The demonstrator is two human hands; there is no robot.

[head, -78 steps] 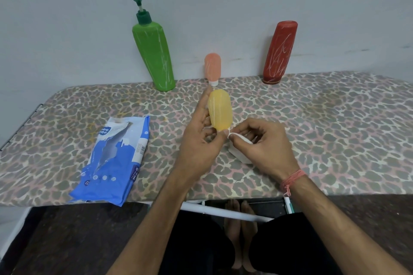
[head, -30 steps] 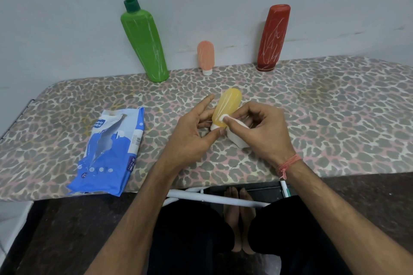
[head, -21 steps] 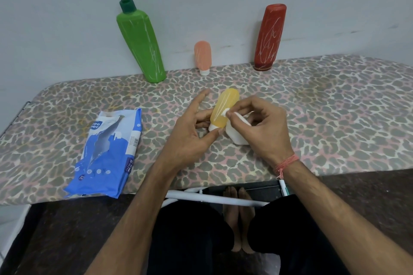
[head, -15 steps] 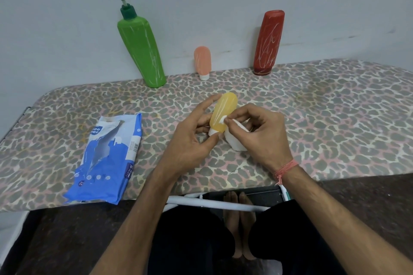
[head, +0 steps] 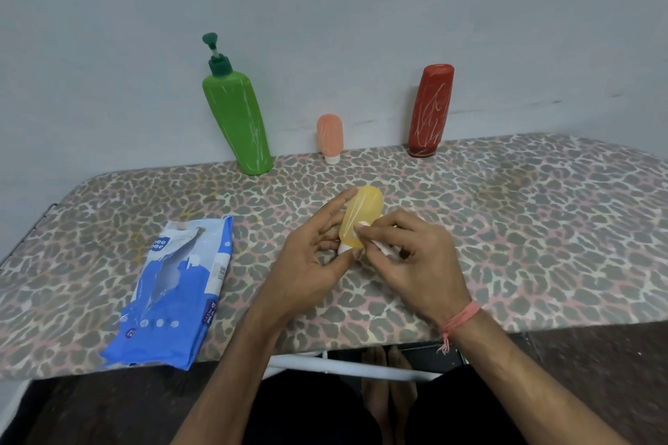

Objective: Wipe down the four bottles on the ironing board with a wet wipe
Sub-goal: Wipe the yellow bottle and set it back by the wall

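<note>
The blue wipe pack (head: 177, 291) lies flat on the board (head: 524, 228), its top flap open; what is inside cannot be seen. The left hand (head: 311, 264) holds the yellow bottle (head: 363, 215) by its white cap end, fingers along its side, above the board. The right hand (head: 415, 260) pinches a folded white wipe (head: 376, 246) against the bottle's lower part. At the wall stand a tall green pump bottle (head: 236, 119), a small peach bottle (head: 329, 137) on its cap, and a red bottle (head: 430, 112), green and red with pale scratchy marks. The board cover has a leopard print.
</note>
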